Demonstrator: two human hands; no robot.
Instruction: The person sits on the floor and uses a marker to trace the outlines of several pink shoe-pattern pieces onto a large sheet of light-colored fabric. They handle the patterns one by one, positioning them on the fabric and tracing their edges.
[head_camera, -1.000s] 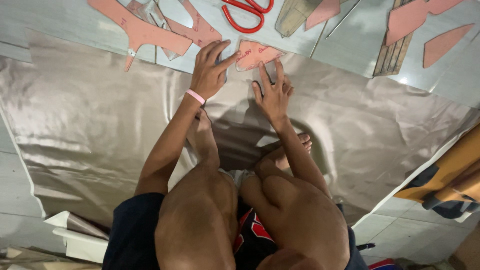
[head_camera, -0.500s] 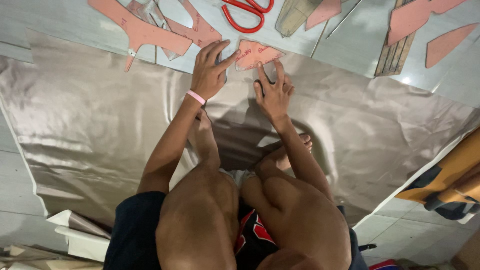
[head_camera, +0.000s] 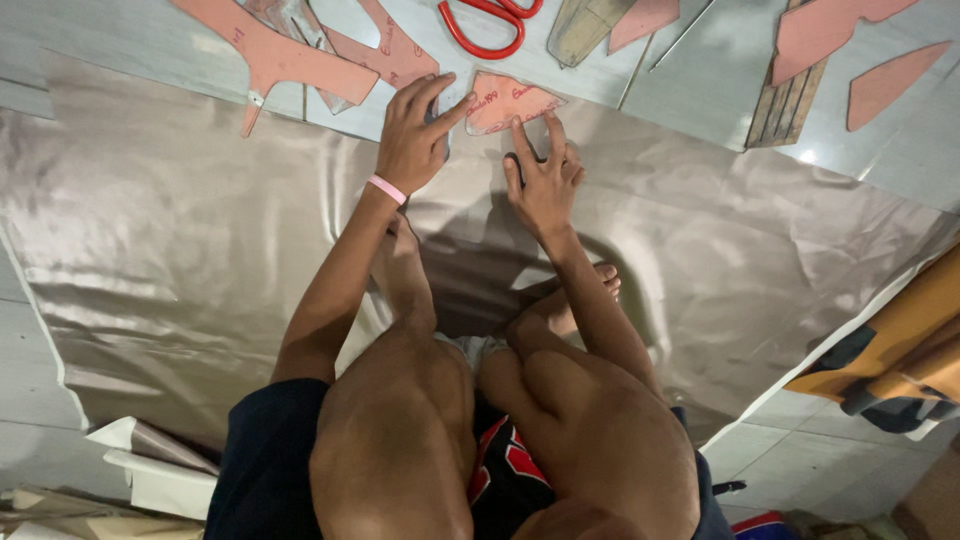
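Observation:
I crouch over a shiny beige satin fabric (head_camera: 180, 250) spread on the floor. My left hand (head_camera: 415, 135), with a pink band at the wrist, lies flat on the fabric's far edge, its fingers touching a small pink paper pattern piece (head_camera: 505, 100). My right hand (head_camera: 545, 175) is pressed flat just below that piece, fingertips at its lower edge. Neither hand grips anything.
Red-handled scissors (head_camera: 480, 25) lie beyond the pattern piece. More pink pattern pieces (head_camera: 290, 60) are scattered on the grey floor, others at the upper right (head_camera: 885, 85). A wooden ruler-like slat (head_camera: 785, 100) lies right; orange cloth (head_camera: 900, 340) at right; folded paper (head_camera: 150, 470) lower left.

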